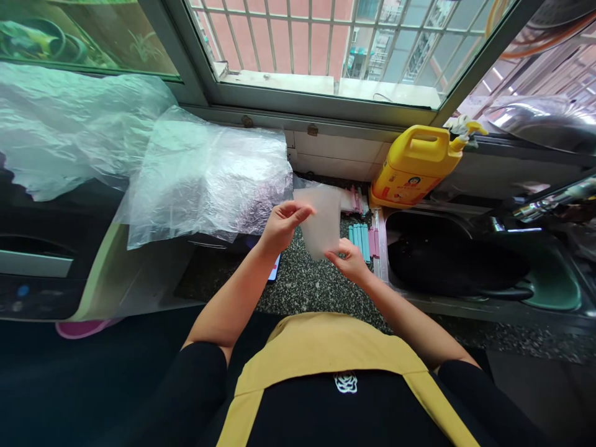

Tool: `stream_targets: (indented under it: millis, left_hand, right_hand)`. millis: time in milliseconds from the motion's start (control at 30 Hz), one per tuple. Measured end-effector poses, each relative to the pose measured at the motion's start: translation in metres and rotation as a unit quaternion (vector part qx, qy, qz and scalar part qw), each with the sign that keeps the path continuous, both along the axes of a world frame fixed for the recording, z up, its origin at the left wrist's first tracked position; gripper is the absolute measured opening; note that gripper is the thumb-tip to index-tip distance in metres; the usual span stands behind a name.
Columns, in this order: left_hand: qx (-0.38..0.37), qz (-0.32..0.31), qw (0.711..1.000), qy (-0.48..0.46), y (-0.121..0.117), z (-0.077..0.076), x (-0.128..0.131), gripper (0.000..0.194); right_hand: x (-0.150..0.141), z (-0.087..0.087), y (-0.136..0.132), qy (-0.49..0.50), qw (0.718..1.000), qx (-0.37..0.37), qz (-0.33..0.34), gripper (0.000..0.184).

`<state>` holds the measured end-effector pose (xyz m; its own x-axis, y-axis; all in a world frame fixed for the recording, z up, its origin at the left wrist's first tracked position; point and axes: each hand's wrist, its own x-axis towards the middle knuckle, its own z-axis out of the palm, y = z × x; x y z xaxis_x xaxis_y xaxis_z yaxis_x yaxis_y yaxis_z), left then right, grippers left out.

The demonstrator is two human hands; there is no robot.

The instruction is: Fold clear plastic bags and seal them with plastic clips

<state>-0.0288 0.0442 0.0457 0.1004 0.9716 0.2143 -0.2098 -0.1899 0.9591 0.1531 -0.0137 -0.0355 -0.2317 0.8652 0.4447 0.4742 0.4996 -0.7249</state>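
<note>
A small frosted plastic bag (321,223), whitish and see-through, is stretched between my two hands above the speckled counter (307,285). My left hand (286,225) pinches its upper left side between thumb and fingers. Lower down, my right hand (350,259) grips the bottom right corner. Just right of the bag lie several teal sealing clips (358,241) and some pink clips (374,242) in a row. Behind them is a clear packet with more pink clips (357,200). Part of a phone (274,268) shows under my left forearm.
Crumpled clear plastic sheeting (209,174) covers things on the left, beside a black and white appliance (37,248). A yellow jug with a pump (410,167) stands at the back right. The sink (559,279) holds a large black object (451,261). A barred window (316,37) is ahead.
</note>
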Motion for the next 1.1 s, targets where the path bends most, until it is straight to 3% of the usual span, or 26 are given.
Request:
stream_targets:
  millis: [100,200,433,567,700,833,933,1100]
  left_hand:
    - [-0.003,-0.016,1.000,0.014,-0.001,-0.006,0.001,0.035]
    - [-0.019,-0.050,0.999,0.010,-0.004,-0.012,0.004,0.032]
    - [-0.042,-0.103,0.993,0.043,-0.017,-0.013,0.013,0.040]
    - [-0.063,-0.126,0.988,0.059,-0.023,-0.011,0.016,0.045]
    - [-0.084,-0.140,0.986,0.027,-0.026,-0.011,0.018,0.045]
    - [-0.082,-0.095,0.992,-0.013,-0.025,-0.011,0.021,0.043]
    - [-0.077,-0.072,0.994,-0.005,-0.024,-0.011,0.022,0.038]
    - [-0.074,-0.093,0.993,0.023,-0.020,-0.006,0.018,0.036]
  right_hand:
    - [0.002,-0.006,-0.010,-0.018,1.000,0.013,0.000,0.035]
    - [0.006,0.002,-0.012,-0.020,1.000,0.013,0.003,0.036]
    - [0.019,0.061,0.007,0.109,0.992,-0.017,-0.059,0.047]
    - [0.014,0.085,0.012,0.115,0.989,-0.062,-0.074,0.032]
    - [0.010,0.089,0.011,0.123,0.987,-0.071,-0.075,0.020]
    - [0.009,0.086,0.007,0.110,0.988,-0.075,-0.074,0.016]
    - [0.011,0.085,0.005,0.094,0.990,-0.075,-0.079,0.016]
    - [0.013,0.089,0.007,0.071,0.991,-0.093,-0.065,0.018]
